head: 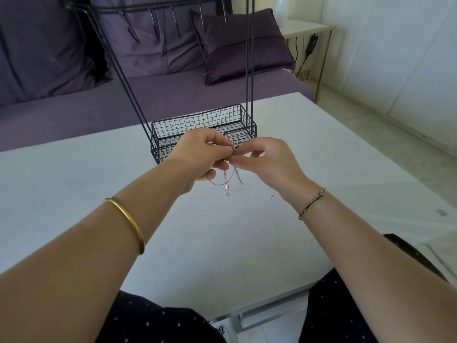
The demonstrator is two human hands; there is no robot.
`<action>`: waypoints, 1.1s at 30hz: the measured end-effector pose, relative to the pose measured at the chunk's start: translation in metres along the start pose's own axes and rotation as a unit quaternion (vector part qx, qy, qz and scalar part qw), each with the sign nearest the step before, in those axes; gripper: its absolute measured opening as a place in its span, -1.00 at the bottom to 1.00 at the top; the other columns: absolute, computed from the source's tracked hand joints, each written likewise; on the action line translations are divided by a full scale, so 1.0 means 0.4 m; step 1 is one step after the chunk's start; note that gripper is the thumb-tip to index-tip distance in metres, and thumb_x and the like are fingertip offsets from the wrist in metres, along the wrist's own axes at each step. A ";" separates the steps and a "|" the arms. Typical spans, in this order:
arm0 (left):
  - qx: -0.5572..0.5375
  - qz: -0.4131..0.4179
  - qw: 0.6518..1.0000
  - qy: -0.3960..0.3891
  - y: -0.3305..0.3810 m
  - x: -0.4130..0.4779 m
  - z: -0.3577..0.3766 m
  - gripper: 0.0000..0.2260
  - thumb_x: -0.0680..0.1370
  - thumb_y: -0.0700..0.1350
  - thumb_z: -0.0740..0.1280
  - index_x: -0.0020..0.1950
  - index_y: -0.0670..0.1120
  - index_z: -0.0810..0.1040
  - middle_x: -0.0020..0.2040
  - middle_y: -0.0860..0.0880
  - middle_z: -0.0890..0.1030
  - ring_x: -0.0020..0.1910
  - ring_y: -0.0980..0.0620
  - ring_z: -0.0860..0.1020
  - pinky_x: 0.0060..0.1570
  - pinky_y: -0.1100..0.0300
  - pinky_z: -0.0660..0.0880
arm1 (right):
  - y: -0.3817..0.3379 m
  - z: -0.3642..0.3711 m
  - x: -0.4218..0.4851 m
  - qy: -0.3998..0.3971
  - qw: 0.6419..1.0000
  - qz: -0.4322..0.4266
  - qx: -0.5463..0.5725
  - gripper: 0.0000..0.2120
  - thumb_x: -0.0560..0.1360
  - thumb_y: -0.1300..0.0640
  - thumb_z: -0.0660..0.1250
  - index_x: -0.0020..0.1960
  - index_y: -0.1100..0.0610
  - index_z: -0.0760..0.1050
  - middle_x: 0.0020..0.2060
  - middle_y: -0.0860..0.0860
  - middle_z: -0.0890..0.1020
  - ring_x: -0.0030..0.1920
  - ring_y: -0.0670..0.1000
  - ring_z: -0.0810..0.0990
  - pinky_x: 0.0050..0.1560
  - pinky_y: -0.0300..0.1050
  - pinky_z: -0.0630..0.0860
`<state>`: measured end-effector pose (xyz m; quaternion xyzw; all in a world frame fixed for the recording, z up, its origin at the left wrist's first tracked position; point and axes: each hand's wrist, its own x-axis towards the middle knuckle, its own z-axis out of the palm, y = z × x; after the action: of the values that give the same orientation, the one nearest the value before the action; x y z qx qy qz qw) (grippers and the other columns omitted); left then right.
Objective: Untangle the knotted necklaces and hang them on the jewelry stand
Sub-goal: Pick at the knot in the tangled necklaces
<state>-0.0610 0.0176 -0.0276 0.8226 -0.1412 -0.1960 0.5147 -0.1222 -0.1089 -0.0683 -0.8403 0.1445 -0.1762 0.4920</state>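
Note:
Thin silver necklaces (226, 180) hang in a tangle between my two hands, just above the white table (74, 181). My left hand (197, 157) pinches the chains at the top, and my right hand (269, 162) pinches them right beside it. Loose loops and a small pendant dangle below my fingers. The black wire jewelry stand (202, 125) rises directly behind my hands, its mesh basket on the table and its hook bar (158, 8) at the top of the view. I see nothing on the hooks.
A tiny silver piece (272, 196) shows just under my right wrist. A purple sofa with cushions (235, 45) runs behind the table. A small side table (306, 28) with cables stands at the back right.

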 end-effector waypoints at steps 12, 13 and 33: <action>0.058 0.036 0.998 0.003 -0.004 0.007 0.006 -0.93 0.53 -0.28 0.35 -0.09 -0.12 0.56 -0.27 -0.06 0.58 -0.49 0.19 0.52 -0.55 0.34 0.42 | -0.018 -0.034 0.003 -0.024 0.985 0.121 0.117 -0.93 0.45 0.19 0.36 -0.16 0.16 0.61 -0.19 -0.03 0.56 -0.27 -0.13 0.44 -0.29 -0.26 0.32; 0.055 0.036 0.998 0.005 -0.004 0.007 0.007 -0.93 0.54 -0.28 0.35 -0.10 -0.12 0.55 -0.26 -0.05 0.58 -0.48 0.19 0.53 -0.55 0.35 0.42 | -0.018 -0.035 0.004 -0.029 0.986 0.127 0.109 -0.91 0.47 0.19 0.34 -0.19 0.14 0.59 -0.19 -0.03 0.55 -0.29 -0.12 0.41 -0.31 -0.26 0.29; 0.078 0.046 0.996 -0.002 -0.007 0.008 0.010 -0.93 0.54 -0.25 0.34 -0.13 -0.12 0.57 -0.24 -0.03 0.63 -0.38 0.17 0.55 -0.51 0.37 0.44 | 0.000 -0.016 0.001 -0.020 0.994 0.035 0.099 -0.93 0.41 0.16 0.47 -0.19 0.16 0.62 -0.29 -0.07 0.62 -0.30 -0.21 0.53 -0.36 -0.50 0.38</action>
<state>-0.0600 0.0143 -0.0321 0.8523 -0.1947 -0.1622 0.4575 -0.1248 -0.1141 -0.0654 -0.7852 0.1463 -0.1556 0.5812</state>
